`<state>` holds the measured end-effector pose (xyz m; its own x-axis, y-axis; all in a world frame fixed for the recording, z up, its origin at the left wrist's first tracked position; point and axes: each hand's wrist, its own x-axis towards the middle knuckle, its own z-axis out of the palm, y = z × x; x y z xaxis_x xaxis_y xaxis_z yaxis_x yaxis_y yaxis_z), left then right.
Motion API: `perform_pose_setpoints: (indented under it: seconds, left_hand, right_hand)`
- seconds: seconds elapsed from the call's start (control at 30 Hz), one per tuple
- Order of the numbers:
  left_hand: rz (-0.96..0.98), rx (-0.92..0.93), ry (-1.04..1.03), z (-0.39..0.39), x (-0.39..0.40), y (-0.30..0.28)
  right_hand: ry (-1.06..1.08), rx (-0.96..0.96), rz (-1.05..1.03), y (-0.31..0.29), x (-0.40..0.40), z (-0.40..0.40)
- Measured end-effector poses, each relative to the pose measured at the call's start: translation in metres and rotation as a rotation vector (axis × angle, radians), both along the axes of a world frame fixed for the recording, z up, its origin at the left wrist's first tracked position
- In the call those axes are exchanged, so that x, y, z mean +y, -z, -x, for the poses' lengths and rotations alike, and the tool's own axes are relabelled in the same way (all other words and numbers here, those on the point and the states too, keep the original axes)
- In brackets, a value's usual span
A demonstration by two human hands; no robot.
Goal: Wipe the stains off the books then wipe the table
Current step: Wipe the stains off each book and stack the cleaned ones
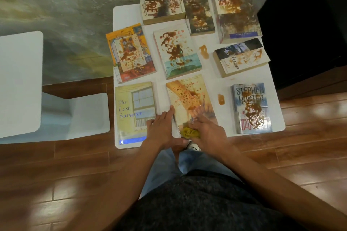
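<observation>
Wood floor (pixel 56 174) runs all around, and a small white bench (pixel 277 118) stands on it in front of my legs. 9 books lie flat on the bench in 3 rows. 8 of them have brown sticky stains. Only the pale yellow book (pixel 131 110) at the near left looks clean. 2 brown spots (pixel 221 99) sit on the bare bench too.

I am working on the tan book (pixel 189 99) in the middle of the near row. My left hand (pixel 162 129) lies flat with straight fingers on its left edge to hold it in place. It also lies partly on the yellow book beside it. My right hand (pixel 208 133) is curled round a yellow cloth (pixel 190 133) and presses it on the near end of the tan cover. So my right grip is closed on the cloth and my left is open.

I think the cloth is soft and light and will bunch up, so I should hold it in a ball. The book is thin and light, and its shiny cover looks slippery. It may slide when I rub, so I should press on a clean edge. The stain in the middle of the cover is not wiped yet. The bench comes last.
</observation>
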<state>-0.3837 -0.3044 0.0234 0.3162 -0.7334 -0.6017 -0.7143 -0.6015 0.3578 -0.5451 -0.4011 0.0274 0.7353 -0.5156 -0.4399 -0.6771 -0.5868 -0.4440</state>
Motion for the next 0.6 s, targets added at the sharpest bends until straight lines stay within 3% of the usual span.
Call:
perform_pose_setpoints:
  seconds: [0.2,0.6]
  left_hand:
    - [0.053,-0.088,-0.058,0.011,0.001,0.007]
    - [0.056,-0.126,-0.068,0.013,-0.001,0.009]
  right_hand:
    - [0.164,0.013,0.091,-0.007,-0.027,0.036]
    - [-0.083,-0.019,0.079,-0.006,-0.002,-0.004]
